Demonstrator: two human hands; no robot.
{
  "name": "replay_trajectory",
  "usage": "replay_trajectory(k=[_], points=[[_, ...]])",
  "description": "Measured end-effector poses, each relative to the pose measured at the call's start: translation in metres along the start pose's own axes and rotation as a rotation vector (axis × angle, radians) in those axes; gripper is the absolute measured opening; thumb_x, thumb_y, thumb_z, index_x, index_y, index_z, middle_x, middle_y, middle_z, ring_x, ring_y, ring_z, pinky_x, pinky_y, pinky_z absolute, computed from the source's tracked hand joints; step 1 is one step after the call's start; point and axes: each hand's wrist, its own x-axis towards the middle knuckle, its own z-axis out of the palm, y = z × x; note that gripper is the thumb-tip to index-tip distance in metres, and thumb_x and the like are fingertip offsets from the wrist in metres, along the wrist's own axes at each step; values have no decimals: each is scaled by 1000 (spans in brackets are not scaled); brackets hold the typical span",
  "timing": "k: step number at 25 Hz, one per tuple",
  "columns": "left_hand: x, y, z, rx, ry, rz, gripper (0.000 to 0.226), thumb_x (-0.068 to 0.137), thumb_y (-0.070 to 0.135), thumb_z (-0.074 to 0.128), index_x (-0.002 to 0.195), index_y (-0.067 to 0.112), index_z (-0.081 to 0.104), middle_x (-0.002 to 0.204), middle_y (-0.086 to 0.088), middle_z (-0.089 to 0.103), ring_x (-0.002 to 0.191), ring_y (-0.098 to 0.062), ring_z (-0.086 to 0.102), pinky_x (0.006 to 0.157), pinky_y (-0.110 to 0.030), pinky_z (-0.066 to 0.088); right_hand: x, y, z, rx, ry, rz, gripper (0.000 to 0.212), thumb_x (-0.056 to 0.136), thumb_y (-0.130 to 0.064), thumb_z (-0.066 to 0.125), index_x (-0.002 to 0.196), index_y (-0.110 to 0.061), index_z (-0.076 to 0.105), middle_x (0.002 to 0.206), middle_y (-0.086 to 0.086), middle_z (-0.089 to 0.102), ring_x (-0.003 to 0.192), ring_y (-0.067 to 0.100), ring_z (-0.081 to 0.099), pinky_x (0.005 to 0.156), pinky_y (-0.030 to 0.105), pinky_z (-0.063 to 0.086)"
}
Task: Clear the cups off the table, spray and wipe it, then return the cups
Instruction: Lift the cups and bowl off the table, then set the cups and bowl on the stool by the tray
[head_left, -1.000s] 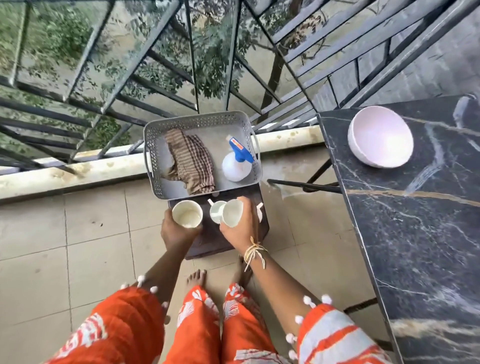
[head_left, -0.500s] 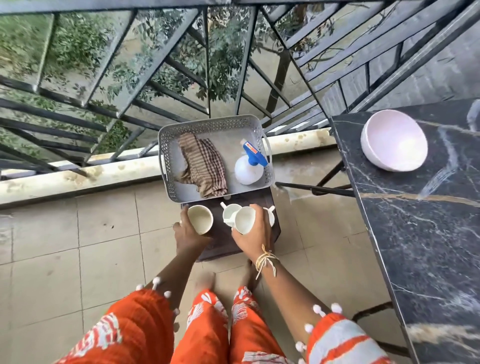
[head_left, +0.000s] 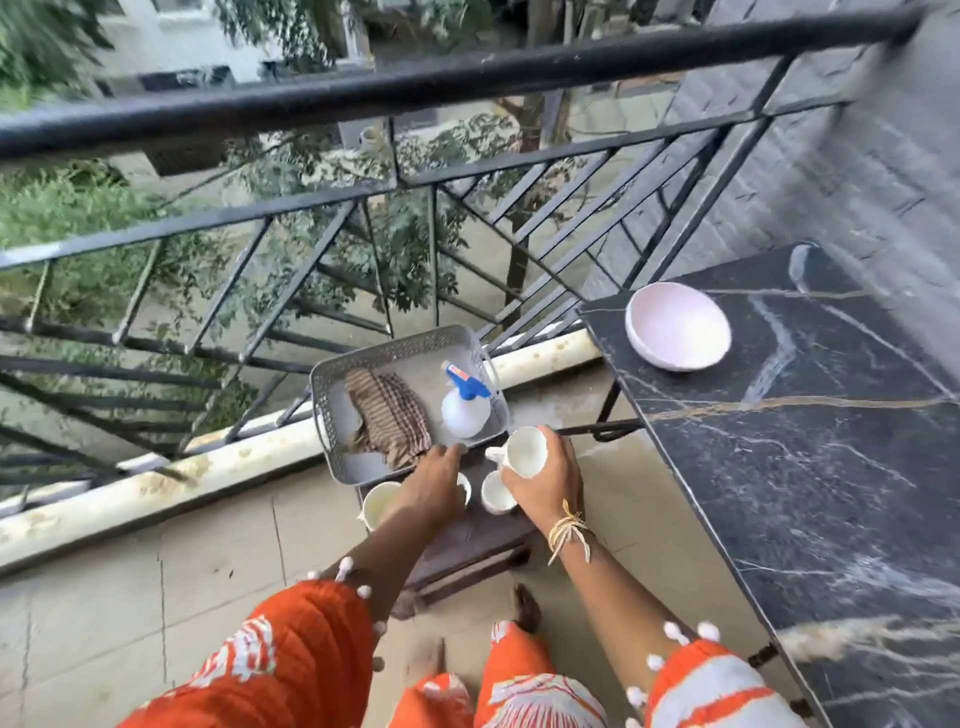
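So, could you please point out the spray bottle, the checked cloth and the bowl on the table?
spray bottle (head_left: 464, 413), head view, on its white body.
checked cloth (head_left: 387, 415), head view, on its middle folds.
bowl (head_left: 678, 326), head view, on its inside.

Home balcony – black metal railing (head_left: 467, 78), tiled floor (head_left: 156, 597), trees (head_left: 363, 234) below, marble-top table (head_left: 831, 467).

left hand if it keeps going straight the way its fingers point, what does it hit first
The left hand reaches up and away toward the grey tray. Its fingertips are already at the tray's near rim, so it would likely meet that rim first, then the checked cloth just inside. Depth is unclear.
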Motion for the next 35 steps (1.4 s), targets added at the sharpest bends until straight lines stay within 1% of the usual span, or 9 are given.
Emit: replay_trajectory(k=[9,13,16,17,20,23,26,32,35], points=[[113,175,-23,-368,32,-75,33,85,15,53,117,14,60,112,-13,67,106,-32,62,90,-37,51,108,44,-110,187,309,80,65,59,-43,82,117,-19,64,112,5,64,101,26,61,85,32,50],[157,242,-15,-756,-171,-295,21,92,19,55,106,4,61,82,-12,62,63,-27,67,58,-33,59,155,65,-150,213,426,102,69,57,-36,86,120,-19,64,117,5,63,104,27,62,84,34,51],[195,271,1,-809,-195,-296,25,90,23,57,99,0,62,85,-18,67,71,-31,68,76,-44,60,195,75,-169,170,392,73,76,56,-43,84,125,-23,59,124,2,60,112,26,59,89,37,52],[205,279,4,-772,-161,-294,31,89,28,58,97,-2,61,89,-20,69,77,-34,69,74,-43,60,209,77,-172,161,381,63,77,57,-41,84,127,-22,59,126,3,59,114,26,58,92,36,51],[209,297,-1,-768,-69,-326,28,92,28,57,102,2,50,89,-16,62,63,-30,62,39,-30,53,241,79,-171,146,309,82,80,59,-32,88,131,-18,55,133,5,56,122,24,53,98,29,42],[219,301,4,-830,-129,-400,38,94,27,53,121,4,38,109,-24,60,66,-34,64,45,-41,56,266,91,-163,91,143,101,85,61,-33,88,135,-14,49,138,8,52,129,25,46,105,28,35],[226,300,10,-898,-153,-397,33,95,18,43,126,10,36,108,-24,62,60,-30,65,44,-40,57,279,98,-156,21,12,120,88,64,-32,86,139,-16,44,141,7,48,131,24,43,106,28,33],[224,296,10,-930,-54,-374,47,92,4,36,136,16,41,117,-11,56,75,-31,64,44,-34,57,275,97,-159,-125,-39,62,80,67,-38,81,135,-23,40,134,6,51,120,30,52,94,38,47],[209,285,11,-956,-53,-363,48,90,1,35,133,18,46,116,-11,57,83,-35,67,51,-40,59,252,88,-165,-292,-7,-39,80,66,-47,72,135,-20,40,134,7,50,120,30,51,99,41,44]])
